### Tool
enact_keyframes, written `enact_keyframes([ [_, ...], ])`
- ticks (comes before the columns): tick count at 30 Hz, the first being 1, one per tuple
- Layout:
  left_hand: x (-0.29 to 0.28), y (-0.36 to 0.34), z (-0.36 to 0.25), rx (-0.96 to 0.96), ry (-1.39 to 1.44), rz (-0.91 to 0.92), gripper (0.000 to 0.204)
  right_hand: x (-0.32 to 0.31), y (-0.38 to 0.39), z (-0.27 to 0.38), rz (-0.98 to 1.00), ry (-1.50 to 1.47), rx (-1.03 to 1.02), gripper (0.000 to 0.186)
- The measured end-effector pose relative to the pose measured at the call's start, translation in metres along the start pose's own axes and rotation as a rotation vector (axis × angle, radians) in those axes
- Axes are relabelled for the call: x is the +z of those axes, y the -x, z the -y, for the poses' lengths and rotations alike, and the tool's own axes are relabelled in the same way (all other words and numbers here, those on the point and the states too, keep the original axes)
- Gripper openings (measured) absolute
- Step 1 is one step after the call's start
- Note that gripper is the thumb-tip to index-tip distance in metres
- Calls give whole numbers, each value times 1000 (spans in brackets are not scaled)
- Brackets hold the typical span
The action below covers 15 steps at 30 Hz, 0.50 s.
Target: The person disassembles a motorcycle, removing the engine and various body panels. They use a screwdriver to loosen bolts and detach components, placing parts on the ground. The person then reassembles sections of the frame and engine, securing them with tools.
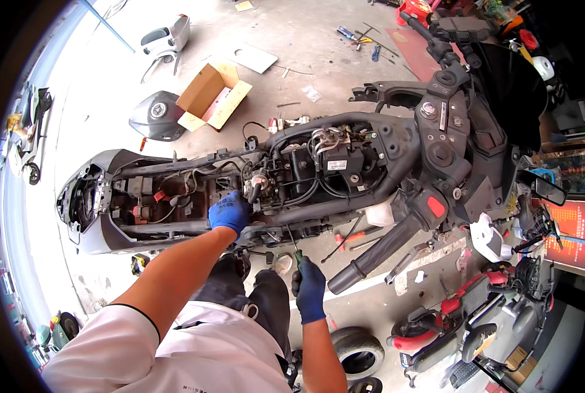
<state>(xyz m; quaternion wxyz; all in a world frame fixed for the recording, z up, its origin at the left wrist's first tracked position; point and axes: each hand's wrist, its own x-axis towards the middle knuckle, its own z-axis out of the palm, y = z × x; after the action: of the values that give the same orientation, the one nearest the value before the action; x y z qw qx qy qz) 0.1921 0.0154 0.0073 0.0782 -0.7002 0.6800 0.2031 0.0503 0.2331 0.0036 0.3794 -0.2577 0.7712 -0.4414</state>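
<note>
A motorcycle with its tank and seat off stretches across the view, its dark frame point(319, 211) and inner parts bare. My left hand point(228, 213), in a blue work glove, is at the frame's near rail beside a metal-topped part point(258, 182) with hoses. Its fingers look curled, but their tips are hidden, so what they grip does not show. Lower and to the right, my gloved right hand point(311, 291) is closed around the green handle of a screwdriver point(298, 257). The shaft points up toward the near rail; I cannot tell whether its tip touches anything.
The handlebar grip point(374, 255) juts toward me on the right. Beyond the frame lie an open cardboard box point(214, 95), a dark tank cover point(158, 116) and scattered tools point(361, 39). Tires point(359, 357) and a red-and-black motorbike point(450, 321) are at the lower right.
</note>
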Motion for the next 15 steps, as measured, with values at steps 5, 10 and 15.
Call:
enact_keyframes([
  [5, 4, -2, -1, -46, -28, -3, 25, -7, -11, 15, -51, 743, -517, 29],
  [10, -6, 3, -5, -36, -8, 4, 24, -24, -16, 12, 220, -566, 722, 25],
  [15, -9, -1, -8, -35, -7, 43, 27, -10, -22, -10, 193, -280, 316, 27],
])
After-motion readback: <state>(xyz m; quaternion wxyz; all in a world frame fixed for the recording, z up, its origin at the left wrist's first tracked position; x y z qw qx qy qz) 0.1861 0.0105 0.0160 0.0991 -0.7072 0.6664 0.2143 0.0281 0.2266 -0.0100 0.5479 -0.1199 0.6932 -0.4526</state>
